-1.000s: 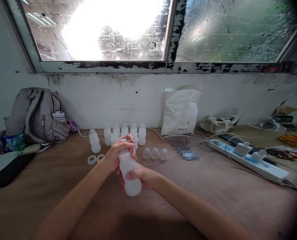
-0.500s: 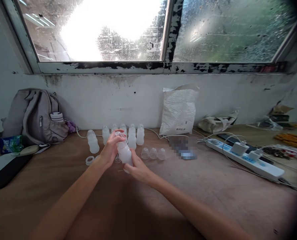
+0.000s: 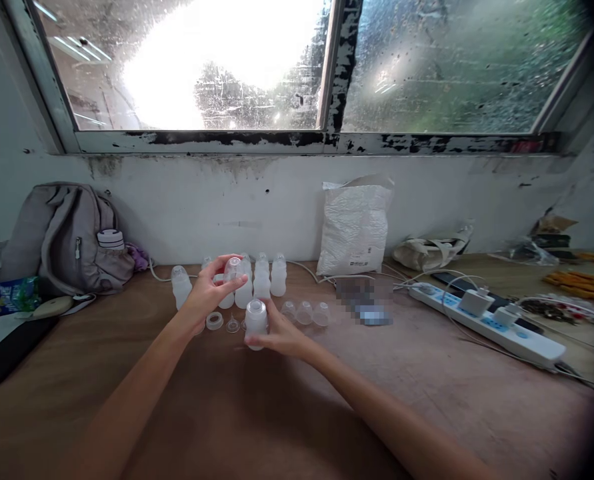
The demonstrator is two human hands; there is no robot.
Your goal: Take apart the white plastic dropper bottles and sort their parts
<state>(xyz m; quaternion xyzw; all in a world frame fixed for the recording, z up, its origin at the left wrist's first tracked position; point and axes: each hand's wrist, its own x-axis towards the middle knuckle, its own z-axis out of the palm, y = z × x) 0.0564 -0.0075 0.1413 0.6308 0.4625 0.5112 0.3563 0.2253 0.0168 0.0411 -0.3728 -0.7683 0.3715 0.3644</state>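
My left hand [image 3: 215, 283] is closed around a clear dome cap [image 3: 233, 268], raised in front of the standing bottles. My right hand [image 3: 277, 333] grips a frosted baby bottle [image 3: 255, 327] upright, low over the table; its top faces me. Between the hands lie a white collar ring [image 3: 215, 321] and a clear teat [image 3: 233, 325]. Behind them several frosted bottles stand in a row, among them a bottle [image 3: 261, 277] at the middle and a bottle [image 3: 181, 287] at the left. The left hand partly hides some of them. Three clear caps [image 3: 305, 313] sit right of my right hand.
A grey backpack [image 3: 61, 233] leans on the wall at the left, near a black flat item [image 3: 14, 353]. A white plastic mailer bag [image 3: 355, 227] stands at the back. At the right are a blurred-out phone-like item [image 3: 374, 315], a power strip [image 3: 517, 333] and cables.
My hands have moved apart. The left went slightly up and left with the clear cap; the right turned the bottle from tilted to upright. The ring and teat now show between them.
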